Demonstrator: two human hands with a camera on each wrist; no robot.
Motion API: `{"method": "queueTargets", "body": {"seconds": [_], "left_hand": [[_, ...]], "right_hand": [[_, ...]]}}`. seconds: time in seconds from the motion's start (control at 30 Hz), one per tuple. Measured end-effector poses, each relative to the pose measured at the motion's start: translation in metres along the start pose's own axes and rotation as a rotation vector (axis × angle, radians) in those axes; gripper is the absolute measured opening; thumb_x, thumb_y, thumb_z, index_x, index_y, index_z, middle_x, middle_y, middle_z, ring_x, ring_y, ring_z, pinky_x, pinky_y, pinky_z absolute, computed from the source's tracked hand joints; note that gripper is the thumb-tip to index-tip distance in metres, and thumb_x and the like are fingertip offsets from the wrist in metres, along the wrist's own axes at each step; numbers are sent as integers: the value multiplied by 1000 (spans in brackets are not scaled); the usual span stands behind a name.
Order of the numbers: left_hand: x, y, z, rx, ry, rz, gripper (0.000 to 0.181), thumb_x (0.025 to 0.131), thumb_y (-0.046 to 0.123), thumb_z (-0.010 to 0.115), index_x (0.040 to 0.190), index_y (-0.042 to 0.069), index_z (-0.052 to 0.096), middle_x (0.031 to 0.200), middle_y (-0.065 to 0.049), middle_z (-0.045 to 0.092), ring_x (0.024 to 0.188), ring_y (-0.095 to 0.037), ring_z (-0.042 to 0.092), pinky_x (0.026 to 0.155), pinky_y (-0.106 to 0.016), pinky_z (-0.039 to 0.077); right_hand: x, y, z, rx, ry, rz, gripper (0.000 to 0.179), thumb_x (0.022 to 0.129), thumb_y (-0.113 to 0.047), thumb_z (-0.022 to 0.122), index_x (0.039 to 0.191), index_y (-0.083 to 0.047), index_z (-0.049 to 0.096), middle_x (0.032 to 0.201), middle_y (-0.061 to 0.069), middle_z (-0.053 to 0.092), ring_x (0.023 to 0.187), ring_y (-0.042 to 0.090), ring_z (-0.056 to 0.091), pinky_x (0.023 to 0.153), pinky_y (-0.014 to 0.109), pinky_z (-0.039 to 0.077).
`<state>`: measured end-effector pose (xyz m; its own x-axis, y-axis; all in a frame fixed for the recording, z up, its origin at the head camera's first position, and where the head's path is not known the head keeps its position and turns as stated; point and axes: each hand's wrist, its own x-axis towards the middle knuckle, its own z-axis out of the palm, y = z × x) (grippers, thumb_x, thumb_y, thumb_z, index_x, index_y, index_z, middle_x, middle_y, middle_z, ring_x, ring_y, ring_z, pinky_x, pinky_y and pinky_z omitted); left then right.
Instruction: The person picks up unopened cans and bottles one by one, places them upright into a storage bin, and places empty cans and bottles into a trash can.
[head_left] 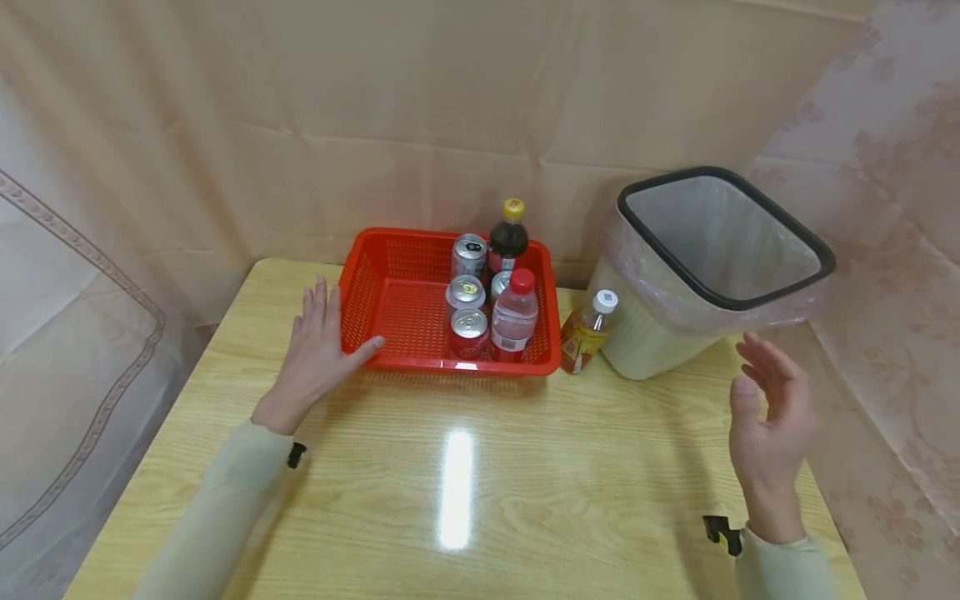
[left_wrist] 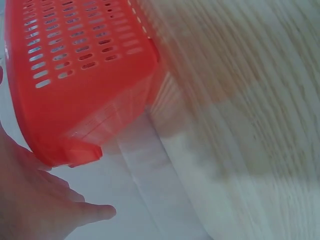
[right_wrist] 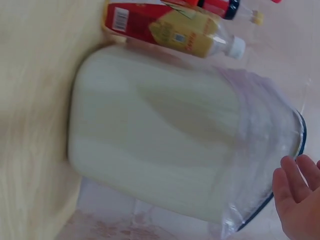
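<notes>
My left hand [head_left: 318, 346] is at the left end of a red plastic basket [head_left: 390, 362], fingers straight and spread, thumb over its front left corner. Drinks stand in the basket's right half: a silver can [head_left: 469, 254], a red can [head_left: 468, 333], other cans, a dark bottle with a yellow cap [head_left: 508, 240] and a clear bottle with a red cap [head_left: 515, 317]. My right hand [head_left: 776, 417] is raised in front of the trash bin [head_left: 645, 333], fingers loosely bent and nothing in its grasp. Between basket and bin stands a white-capped drink bottle [head_left: 585, 337] with a yellow and red label.
The cream bin has a black rim and a clear plastic liner folded over its top. Beige cloth [head_left: 420, 100] hangs behind the wooden table [head_left: 540, 475], and patterned cloth [head_left: 892, 350] hangs on the right. Light reflects off the tabletop near its middle.
</notes>
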<state>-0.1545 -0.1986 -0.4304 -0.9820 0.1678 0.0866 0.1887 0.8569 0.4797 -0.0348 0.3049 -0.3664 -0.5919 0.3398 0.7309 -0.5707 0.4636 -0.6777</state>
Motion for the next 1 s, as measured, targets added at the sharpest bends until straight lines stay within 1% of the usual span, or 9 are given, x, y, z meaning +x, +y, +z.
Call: {"method": "queueTargets", "body": {"seconds": [0.2, 0.33, 0.5, 0.63, 0.73, 0.8, 0.87, 1.0], "left_hand": [[1, -4, 2, 18, -17, -1, 113, 95, 69, 53, 164, -2, -1, 171, -23, -10, 156, -45, -10, 118, -75, 9], [2, -7, 4, 27, -28, -2, 113, 95, 69, 53, 164, -2, -1, 171, -22, -11, 156, -44, -10, 118, -74, 7], [2, -10, 8, 32, -26, 5, 113, 95, 70, 53, 164, -2, -2, 171, -21, -9, 157, -41, -9, 118, -75, 6], [3, -12, 10, 34, -21, 11, 114, 95, 71, 52, 164, -2, -2, 172, -20, -8, 158, -38, -8, 117, -75, 7], [3, -13, 11, 27, -25, 9, 114, 95, 72, 50, 163, -3, -2, 172, -19, -9, 158, -38, -8, 118, -75, 6], [3, -13, 12, 20, -32, 7, 114, 95, 73, 49, 163, -3, -2, 172, -19, -10, 158, -38, -8, 118, -75, 5], [3, -13, 12, 15, -41, 5, 114, 96, 73, 48, 163, -4, -2, 172, -19, -9, 158, -38, -7, 118, -75, 5], [3, -12, 12, 16, -57, 1, 113, 96, 74, 48, 163, -5, 0, 172, -20, -7, 158, -38, -5, 118, -75, 5]], "right_hand": [[-11, 5, 3, -7, -76, 6, 43, 101, -9, 61, 131, 21, 54, 131, 19, 67, 118, 16, 65, 103, 21, 47], [-16, 5, 9, -23, -126, 7, 41, 100, -4, 60, 130, 22, 53, 130, 21, 67, 116, 15, 65, 103, 21, 47], [-22, 9, 18, -16, -178, 7, 39, 100, -1, 59, 130, 22, 53, 128, 27, 65, 116, 14, 64, 102, 21, 47], [-28, 14, 27, -18, -221, 29, 37, 98, 4, 57, 130, 22, 53, 127, 36, 62, 117, 13, 64, 102, 21, 47], [-35, 25, 34, -29, -253, 82, 39, 95, 9, 57, 132, 20, 53, 127, 38, 60, 118, 11, 64, 102, 21, 48], [-39, 36, 39, -37, -276, 129, 41, 95, 10, 58, 135, 16, 53, 130, 35, 60, 120, 10, 62, 103, 21, 47], [-43, 45, 44, -34, -303, 197, 45, 95, 9, 60, 140, 11, 53, 136, 30, 60, 124, 11, 60, 105, 22, 45], [-45, 54, 55, -20, -353, 344, 52, 98, 2, 64, 148, 4, 48, 147, 23, 54, 135, 20, 52, 111, 25, 41]]}}
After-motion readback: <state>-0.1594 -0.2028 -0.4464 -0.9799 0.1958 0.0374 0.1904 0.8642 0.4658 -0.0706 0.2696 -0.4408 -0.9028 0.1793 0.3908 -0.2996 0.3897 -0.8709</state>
